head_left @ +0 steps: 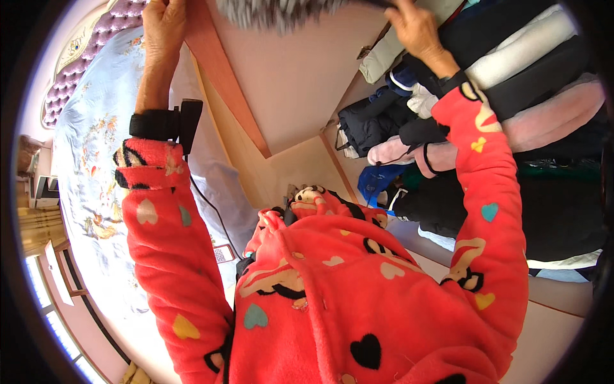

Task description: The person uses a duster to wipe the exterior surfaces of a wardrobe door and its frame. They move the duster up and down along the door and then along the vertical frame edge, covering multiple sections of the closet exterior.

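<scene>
My right hand [416, 31] is closed around the dark handle of a duster with a shaggy grey head [283, 12]. The duster head is cut off by the top edge and lies in front of a pale panel [307, 72]. At the upper left, my left hand [165, 26] is raised beside a reddish-brown wooden board [225, 81] that borders the panel. Its fingertips run out of the picture, so whether it grips the board's edge is hidden.
On the left stands a bed with a pale blue flowered cover [100, 163] and a purple tufted headboard [76, 72]. Dark, white and pink clothes [551, 115] hang along the right. A blue bag [374, 182] and a black jacket [364, 120] are below them. A black cable [211, 206] hangs beside my left sleeve.
</scene>
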A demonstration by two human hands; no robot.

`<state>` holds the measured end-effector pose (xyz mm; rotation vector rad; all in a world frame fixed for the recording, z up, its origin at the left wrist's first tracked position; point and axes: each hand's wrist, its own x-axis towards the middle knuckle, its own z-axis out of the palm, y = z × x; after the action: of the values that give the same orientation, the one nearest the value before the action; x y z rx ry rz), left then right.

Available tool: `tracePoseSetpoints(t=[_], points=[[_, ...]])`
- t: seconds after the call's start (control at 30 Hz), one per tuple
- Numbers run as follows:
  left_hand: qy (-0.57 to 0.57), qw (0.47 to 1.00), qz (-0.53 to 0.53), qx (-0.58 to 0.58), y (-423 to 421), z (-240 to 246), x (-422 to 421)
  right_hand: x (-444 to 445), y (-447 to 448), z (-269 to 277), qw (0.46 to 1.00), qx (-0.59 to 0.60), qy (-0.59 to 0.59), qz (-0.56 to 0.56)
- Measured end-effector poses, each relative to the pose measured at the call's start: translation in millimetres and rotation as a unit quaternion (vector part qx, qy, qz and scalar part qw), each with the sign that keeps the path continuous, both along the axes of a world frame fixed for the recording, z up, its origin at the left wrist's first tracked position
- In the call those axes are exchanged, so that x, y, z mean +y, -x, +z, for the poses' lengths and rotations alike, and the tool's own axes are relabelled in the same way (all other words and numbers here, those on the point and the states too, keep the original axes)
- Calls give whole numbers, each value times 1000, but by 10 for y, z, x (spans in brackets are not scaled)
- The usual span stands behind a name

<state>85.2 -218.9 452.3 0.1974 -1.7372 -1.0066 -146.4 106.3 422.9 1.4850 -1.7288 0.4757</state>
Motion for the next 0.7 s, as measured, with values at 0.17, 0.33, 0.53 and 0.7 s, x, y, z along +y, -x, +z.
tracePoseSetpoints(t=[0.17,0.33,0.53,0.7], points=[[-55,997,-19,-46,-35,-5,-32,-489,138,615,946,16,322,-44],[-37,997,-68,5,-9,-20,15,-347,155,423,943,-278,156,-93],[-19,998,-63,-17,-52,-1,57,-104,151,-398,993,-94,-63,-35],[-30,998,-57,-24,-70,-33,-16,114,-91,-662,966,-72,-248,-6]])
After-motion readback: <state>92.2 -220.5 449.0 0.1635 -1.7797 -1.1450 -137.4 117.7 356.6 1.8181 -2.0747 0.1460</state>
